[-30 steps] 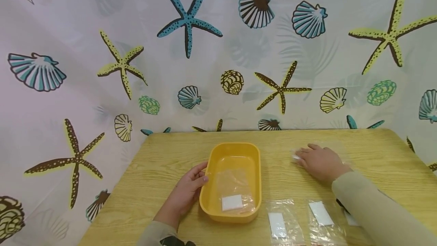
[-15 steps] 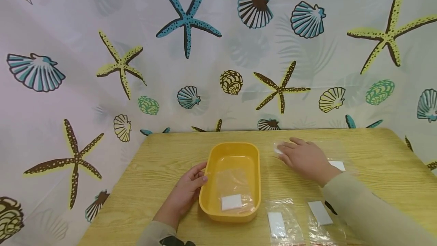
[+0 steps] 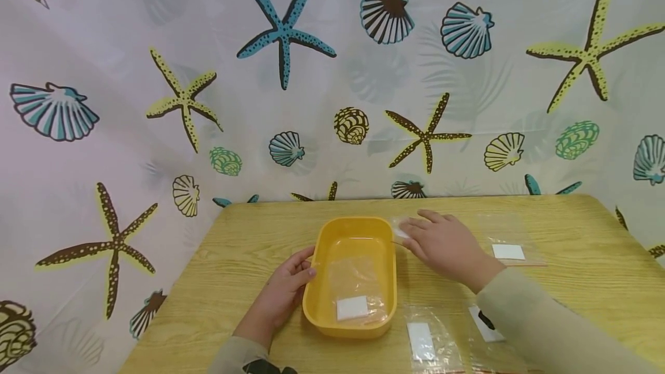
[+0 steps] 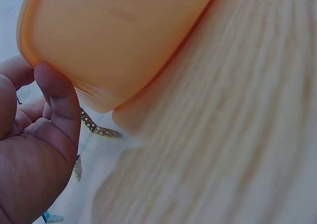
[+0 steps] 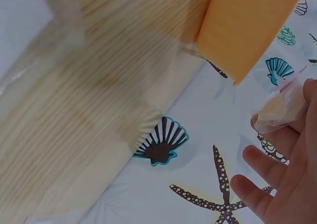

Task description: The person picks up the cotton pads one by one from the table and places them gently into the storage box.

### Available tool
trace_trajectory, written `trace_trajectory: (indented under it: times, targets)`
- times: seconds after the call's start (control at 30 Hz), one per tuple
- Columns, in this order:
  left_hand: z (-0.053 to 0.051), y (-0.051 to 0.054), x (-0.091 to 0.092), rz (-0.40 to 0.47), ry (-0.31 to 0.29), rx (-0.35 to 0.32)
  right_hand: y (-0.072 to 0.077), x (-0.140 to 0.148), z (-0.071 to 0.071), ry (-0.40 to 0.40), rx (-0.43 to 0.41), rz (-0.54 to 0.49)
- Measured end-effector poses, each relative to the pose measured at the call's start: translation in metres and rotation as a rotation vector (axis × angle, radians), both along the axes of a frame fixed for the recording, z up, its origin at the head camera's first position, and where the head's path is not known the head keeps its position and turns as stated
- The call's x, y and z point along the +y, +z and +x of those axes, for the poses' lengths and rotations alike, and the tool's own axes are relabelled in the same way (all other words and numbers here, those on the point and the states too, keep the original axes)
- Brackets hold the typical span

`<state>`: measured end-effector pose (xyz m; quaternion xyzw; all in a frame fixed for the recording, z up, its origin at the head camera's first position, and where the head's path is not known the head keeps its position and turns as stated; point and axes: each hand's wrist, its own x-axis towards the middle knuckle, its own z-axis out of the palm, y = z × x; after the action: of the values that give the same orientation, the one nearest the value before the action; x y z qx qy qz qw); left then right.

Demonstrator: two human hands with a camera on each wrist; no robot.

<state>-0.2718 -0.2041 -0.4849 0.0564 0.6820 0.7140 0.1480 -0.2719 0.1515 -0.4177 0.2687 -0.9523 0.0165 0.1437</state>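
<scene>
Head view alone shows the packet point(image 3: 352, 308) inside the yellow tray point(image 3: 359, 245).

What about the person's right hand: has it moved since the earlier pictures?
Yes: in the head view, judged against the brown starfish above it on the curtain, the right hand has shifted left, closer to the yellow tray.

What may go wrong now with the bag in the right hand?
The plastic bag pinched by the right hand might snag on the yellow tray. Placed inside, it could cover the clear bag there. The left hand grips one side only, so a bump might turn the tray.
</scene>
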Motion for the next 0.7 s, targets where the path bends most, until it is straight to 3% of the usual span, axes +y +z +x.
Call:
trace_trajectory:
  times: [0.7]
  targets:
    - [0.000,-0.001,0.000,0.014,-0.021,0.010,0.003,-0.034,0.012,0.079,0.003,-0.035]
